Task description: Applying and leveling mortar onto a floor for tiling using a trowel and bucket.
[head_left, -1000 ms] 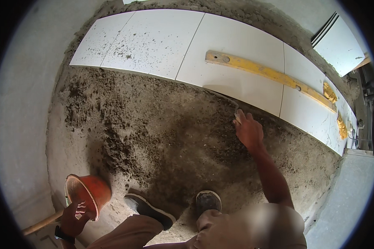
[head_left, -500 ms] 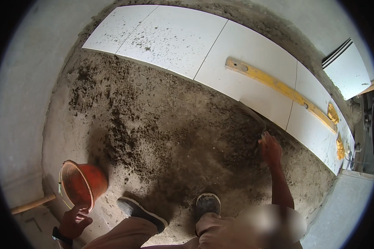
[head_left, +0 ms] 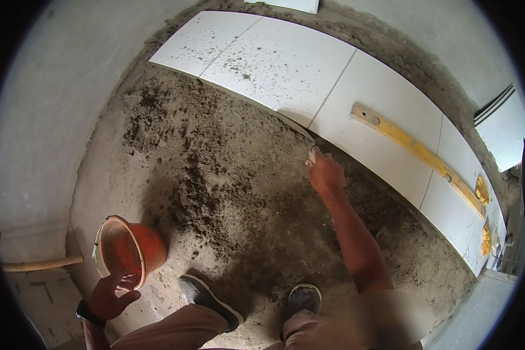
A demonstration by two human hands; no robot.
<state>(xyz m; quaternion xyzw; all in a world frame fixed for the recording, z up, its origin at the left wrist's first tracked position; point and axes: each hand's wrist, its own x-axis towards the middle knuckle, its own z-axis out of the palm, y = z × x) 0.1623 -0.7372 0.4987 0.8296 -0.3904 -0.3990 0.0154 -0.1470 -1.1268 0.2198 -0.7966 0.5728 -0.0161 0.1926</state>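
My right hand [head_left: 325, 172] is closed on a trowel [head_left: 310, 153], with its blade at the lower edge of the white floor tiles [head_left: 274, 58], beside rough grey mortar [head_left: 192, 186]. My left hand [head_left: 112, 296], with a dark watch on the wrist, is open at the red bucket [head_left: 146, 245], thumb apart and fingers slightly curled by its rim; whether they touch it I cannot tell. A yellow level [head_left: 408, 146] lies on the tiles, with two crumpled yellow lumps [head_left: 482, 189] near its right end.
A wooden stick [head_left: 44, 262] lies by the left wall [head_left: 52, 128]. Loose tiles [head_left: 499, 125] stand at the right wall, and another white piece [head_left: 283, 4] is at the top. My two shoes [head_left: 303, 297] are on the dirty floor.
Over the last half second my right hand has moved up and left along the tile edge with the trowel, after moving down and right before that. The whole view has shifted slightly.
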